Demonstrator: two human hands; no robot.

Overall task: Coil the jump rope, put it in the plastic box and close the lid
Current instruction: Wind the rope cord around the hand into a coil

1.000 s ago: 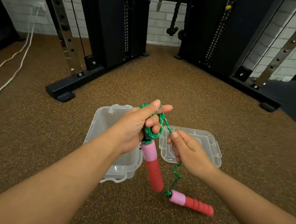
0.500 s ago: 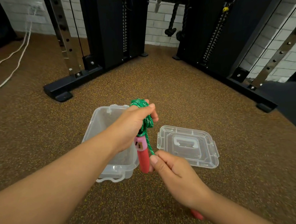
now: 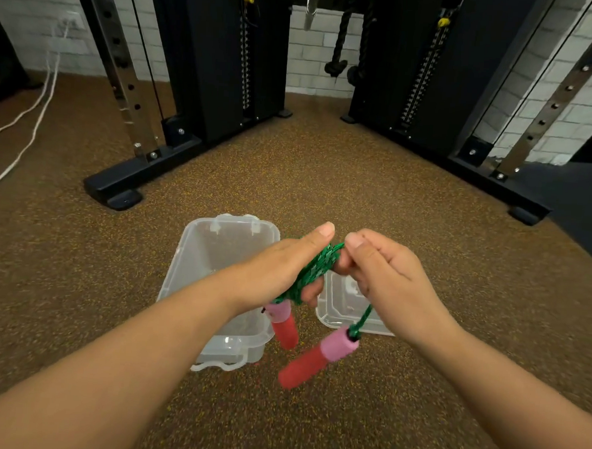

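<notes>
The green jump rope (image 3: 314, 271) is wound in loops around my left hand (image 3: 278, 269), which grips it above the open clear plastic box (image 3: 217, 251) on the floor. One pink-and-red handle (image 3: 284, 325) hangs below that hand. My right hand (image 3: 384, 275) pinches the rope's free end right beside the coil. The second pink-and-red handle (image 3: 318, 357) dangles from this end on a short length of rope. The clear lid (image 3: 340, 309) lies flat on the floor to the right of the box, mostly hidden behind my right hand.
Brown speckled rubber floor all around. Black cable-machine frames stand behind: one foot (image 3: 118, 187) at left, another (image 3: 525, 212) at right. A white cord (image 3: 25, 134) trails on the floor at far left.
My right hand rose from low near the handles up to the coil, laying another turn of rope on my left hand. The second handle lifted off the floor and now hangs free.
</notes>
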